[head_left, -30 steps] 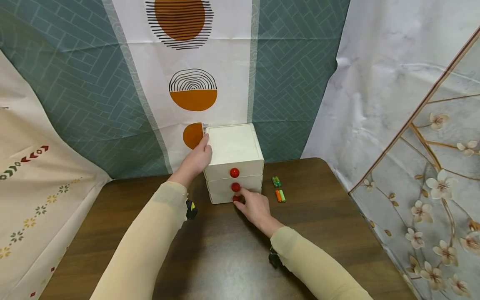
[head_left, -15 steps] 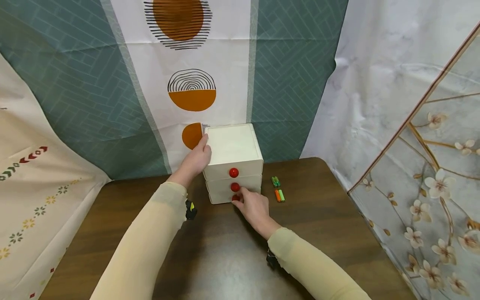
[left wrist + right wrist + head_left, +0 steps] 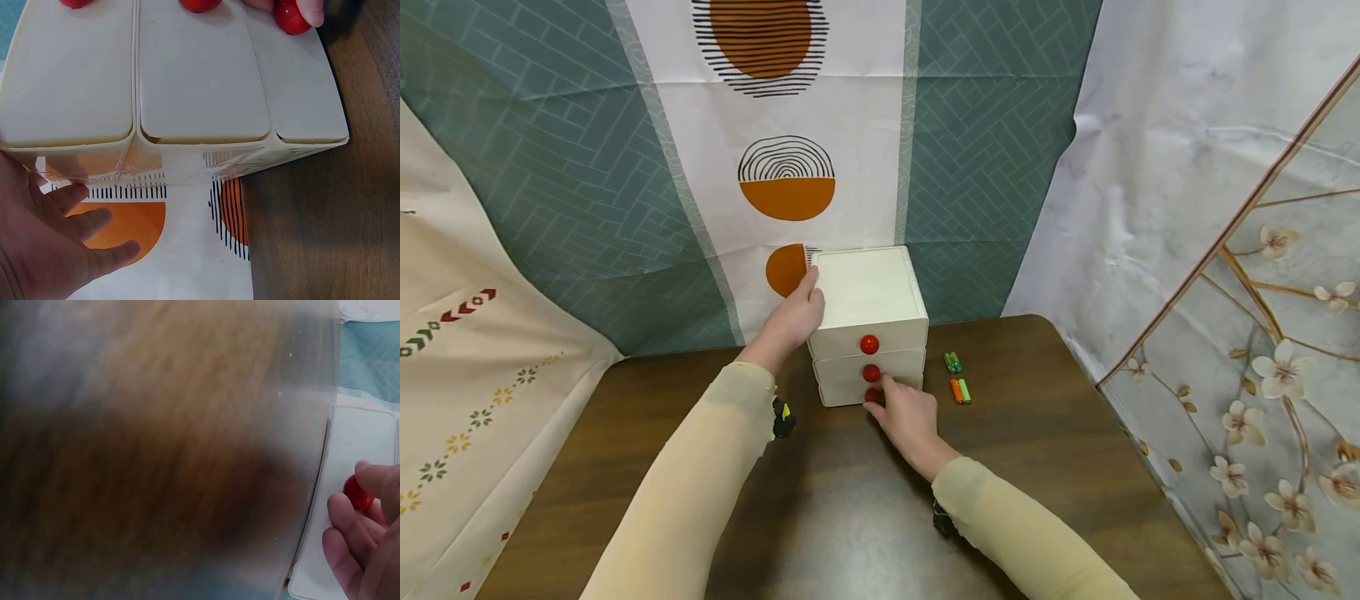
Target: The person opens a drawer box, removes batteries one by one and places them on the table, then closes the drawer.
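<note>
A white box of three stacked drawers (image 3: 871, 287) stands against the wall cloth, each drawer with a red knob. All three drawer fronts look closed. My left hand (image 3: 793, 321) rests against the box's left side near the top, its fingers spread in the left wrist view (image 3: 44, 237). With thumb and finger my right hand (image 3: 910, 417) pinches the lowest red knob (image 3: 872, 395). That knob shows between the fingertips in the right wrist view (image 3: 358, 492), where the other fingers of the right hand (image 3: 375, 537) are loosely bent.
Right of the box, two green batteries (image 3: 952, 362) lie on the brown table (image 3: 1015, 450), with an orange one (image 3: 957, 392) and a light green one (image 3: 964, 391) nearer the front. Patterned cloths hang behind and on both sides.
My right wrist has shifted very slightly to the left, with its fingers still at the lowest knob. The left hand and the drawers have not visibly moved.
</note>
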The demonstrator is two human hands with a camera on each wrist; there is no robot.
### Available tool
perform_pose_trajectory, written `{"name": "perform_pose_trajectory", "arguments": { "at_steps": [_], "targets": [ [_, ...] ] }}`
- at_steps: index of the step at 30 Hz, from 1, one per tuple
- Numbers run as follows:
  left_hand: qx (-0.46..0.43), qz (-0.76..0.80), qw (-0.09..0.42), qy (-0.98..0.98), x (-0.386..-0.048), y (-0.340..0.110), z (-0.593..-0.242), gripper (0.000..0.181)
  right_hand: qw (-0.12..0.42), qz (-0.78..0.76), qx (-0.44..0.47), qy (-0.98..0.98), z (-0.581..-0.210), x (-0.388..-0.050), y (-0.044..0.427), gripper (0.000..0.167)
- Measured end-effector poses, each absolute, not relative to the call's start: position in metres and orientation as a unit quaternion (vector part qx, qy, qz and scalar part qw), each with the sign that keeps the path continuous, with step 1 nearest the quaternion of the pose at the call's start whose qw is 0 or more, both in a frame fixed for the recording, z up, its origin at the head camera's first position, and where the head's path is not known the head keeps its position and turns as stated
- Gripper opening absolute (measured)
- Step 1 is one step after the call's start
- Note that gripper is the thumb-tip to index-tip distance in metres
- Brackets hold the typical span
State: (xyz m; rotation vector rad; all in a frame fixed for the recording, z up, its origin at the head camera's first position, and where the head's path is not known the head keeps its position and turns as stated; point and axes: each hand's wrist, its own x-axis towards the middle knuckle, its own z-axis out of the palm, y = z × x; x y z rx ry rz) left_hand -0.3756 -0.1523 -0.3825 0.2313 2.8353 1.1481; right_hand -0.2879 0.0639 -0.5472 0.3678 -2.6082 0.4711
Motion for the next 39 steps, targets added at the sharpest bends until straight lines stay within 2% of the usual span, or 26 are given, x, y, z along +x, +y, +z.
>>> {"name": "perform_pose_trajectory", "arguments": {
  "at_steps": [6, 20, 29, 39],
  "targets": [
    [0.076, 0.372, 0.035, 0.924, -0.376, -0.152, -0.383, 0.068, 0.248, 0.169, 0.135, -0.944, -0.55, -0.288, 0.062, 0.032],
    [0.085, 0.378, 0.035, 0.921, -0.375, -0.153, -0.382, 0.067, 0.244, 0.166, 0.131, -0.946, -0.549, -0.288, 0.06, 0.029],
    [0.08, 0.391, 0.036, 0.916, -0.376, -0.156, -0.378, 0.068, 0.223, 0.18, 0.152, -0.946, -0.542, -0.278, 0.06, 0.029],
    [0.09, 0.321, 0.035, 0.942, -0.379, -0.154, -0.378, 0.068, 0.208, 0.158, 0.168, -0.951, -0.541, -0.265, 0.068, 0.031]
  ]
}}
